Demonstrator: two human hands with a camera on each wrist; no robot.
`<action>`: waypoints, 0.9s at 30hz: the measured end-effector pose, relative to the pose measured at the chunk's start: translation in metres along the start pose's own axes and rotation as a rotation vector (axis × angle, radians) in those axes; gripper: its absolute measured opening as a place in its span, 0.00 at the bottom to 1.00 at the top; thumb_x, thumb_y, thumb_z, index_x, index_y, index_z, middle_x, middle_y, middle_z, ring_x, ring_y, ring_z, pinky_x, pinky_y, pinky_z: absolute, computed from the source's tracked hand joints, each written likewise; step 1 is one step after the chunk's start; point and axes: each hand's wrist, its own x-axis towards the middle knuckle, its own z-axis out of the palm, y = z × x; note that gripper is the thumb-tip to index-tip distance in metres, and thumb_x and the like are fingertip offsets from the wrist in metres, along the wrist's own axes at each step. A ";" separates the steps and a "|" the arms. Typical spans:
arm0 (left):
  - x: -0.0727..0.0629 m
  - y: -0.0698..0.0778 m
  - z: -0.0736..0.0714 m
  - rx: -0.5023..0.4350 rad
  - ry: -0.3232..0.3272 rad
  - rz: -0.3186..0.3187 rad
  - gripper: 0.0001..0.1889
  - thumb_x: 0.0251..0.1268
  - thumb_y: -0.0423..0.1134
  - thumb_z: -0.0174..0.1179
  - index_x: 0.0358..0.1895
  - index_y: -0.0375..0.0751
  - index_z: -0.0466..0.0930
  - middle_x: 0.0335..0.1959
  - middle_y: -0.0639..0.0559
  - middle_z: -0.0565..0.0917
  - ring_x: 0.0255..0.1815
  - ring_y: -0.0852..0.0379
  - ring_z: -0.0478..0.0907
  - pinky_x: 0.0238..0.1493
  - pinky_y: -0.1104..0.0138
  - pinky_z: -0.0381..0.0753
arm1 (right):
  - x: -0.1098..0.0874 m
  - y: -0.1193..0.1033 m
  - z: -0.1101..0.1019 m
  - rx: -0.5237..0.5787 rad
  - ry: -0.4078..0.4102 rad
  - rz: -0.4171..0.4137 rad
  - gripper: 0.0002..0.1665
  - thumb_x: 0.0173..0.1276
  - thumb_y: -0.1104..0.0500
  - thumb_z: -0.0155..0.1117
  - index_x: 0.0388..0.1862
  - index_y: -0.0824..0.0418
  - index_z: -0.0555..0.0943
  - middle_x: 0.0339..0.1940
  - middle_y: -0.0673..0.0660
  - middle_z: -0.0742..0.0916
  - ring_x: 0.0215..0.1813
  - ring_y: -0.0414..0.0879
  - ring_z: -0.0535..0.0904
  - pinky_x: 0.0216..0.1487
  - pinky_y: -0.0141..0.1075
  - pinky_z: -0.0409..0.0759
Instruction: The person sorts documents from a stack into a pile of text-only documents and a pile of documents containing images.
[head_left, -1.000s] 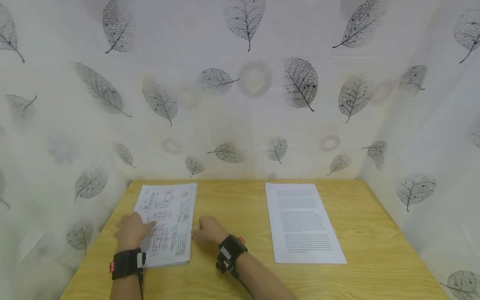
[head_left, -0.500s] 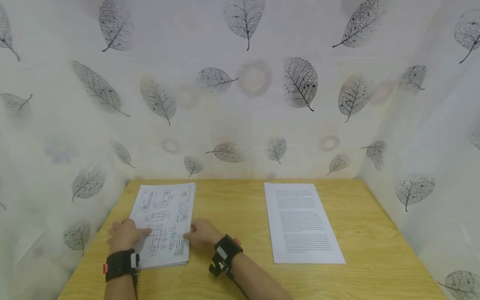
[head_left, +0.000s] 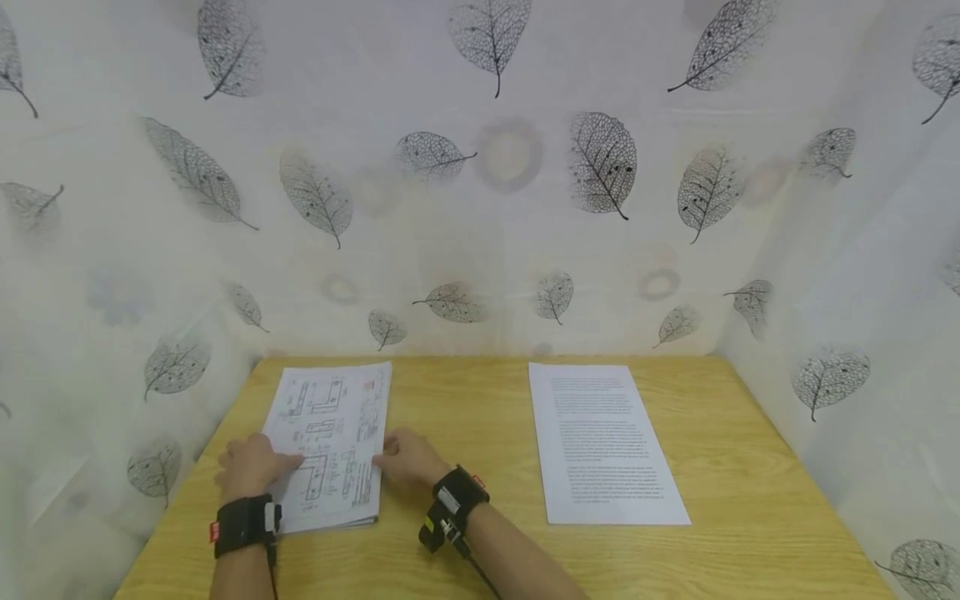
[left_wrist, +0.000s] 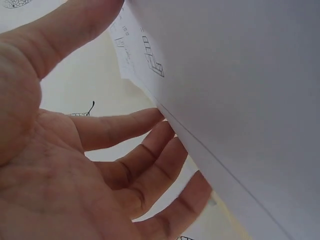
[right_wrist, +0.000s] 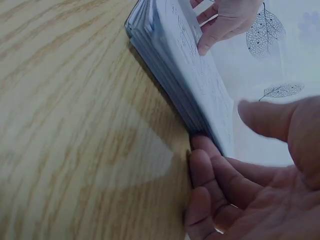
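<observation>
A thick stack of paper, its top sheet printed with technical drawings, lies on the left of the table. My left hand holds its left edge: the thumb lies on the top sheet and the fingertips touch the side. At the right edge is my right hand. In the right wrist view, fingertips of the right hand touch the lower side of the stack, while its thumb stands apart from the paper. Some right fingertips are partly hidden at the stack's edge.
A text-printed sheet lies flat on the right half of the wooden table. A white leaf-patterned curtain encloses the back and both sides. Each wrist wears a black strap with a cable.
Both hands and the stack have shifted slightly left since a second ago. My right hand has come against the stack's right edge, and its thumb has since drawn back slightly.
</observation>
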 end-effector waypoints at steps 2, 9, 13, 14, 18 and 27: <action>0.000 0.000 0.000 0.013 0.007 0.006 0.33 0.55 0.44 0.70 0.51 0.17 0.68 0.41 0.26 0.63 0.45 0.31 0.60 0.46 0.42 0.63 | 0.000 0.000 0.000 0.021 0.037 0.010 0.16 0.68 0.53 0.65 0.50 0.60 0.80 0.35 0.51 0.85 0.34 0.42 0.78 0.34 0.34 0.75; 0.002 -0.002 0.001 0.037 0.042 -0.021 0.35 0.51 0.46 0.72 0.49 0.19 0.68 0.39 0.27 0.68 0.42 0.33 0.64 0.46 0.44 0.63 | 0.000 0.001 0.000 0.027 0.068 0.000 0.07 0.65 0.55 0.68 0.31 0.57 0.83 0.28 0.48 0.80 0.28 0.41 0.73 0.26 0.31 0.69; 0.000 -0.002 0.002 0.037 0.101 -0.019 0.33 0.51 0.43 0.72 0.49 0.20 0.67 0.40 0.26 0.69 0.41 0.33 0.64 0.45 0.44 0.63 | 0.000 0.003 0.000 0.024 0.076 -0.024 0.06 0.63 0.57 0.69 0.31 0.60 0.85 0.24 0.48 0.81 0.24 0.39 0.72 0.23 0.29 0.69; 0.000 -0.002 0.002 0.038 0.114 -0.011 0.33 0.51 0.42 0.72 0.49 0.20 0.66 0.40 0.26 0.69 0.42 0.33 0.64 0.46 0.44 0.63 | 0.000 0.003 -0.001 0.021 0.077 -0.037 0.06 0.63 0.59 0.69 0.32 0.61 0.85 0.22 0.48 0.81 0.23 0.39 0.72 0.22 0.29 0.68; -0.003 0.002 0.004 0.053 0.143 0.031 0.31 0.52 0.37 0.71 0.51 0.21 0.65 0.40 0.26 0.68 0.41 0.32 0.66 0.45 0.42 0.65 | 0.003 0.008 0.001 -0.011 0.078 -0.073 0.07 0.64 0.62 0.67 0.38 0.64 0.86 0.18 0.48 0.79 0.18 0.39 0.70 0.19 0.28 0.66; -0.005 0.010 0.005 0.056 0.088 0.079 0.24 0.55 0.35 0.66 0.47 0.20 0.68 0.38 0.26 0.69 0.40 0.31 0.68 0.45 0.40 0.67 | 0.009 0.012 0.002 -0.088 0.081 -0.082 0.03 0.66 0.62 0.64 0.34 0.61 0.79 0.20 0.48 0.75 0.20 0.40 0.68 0.20 0.29 0.63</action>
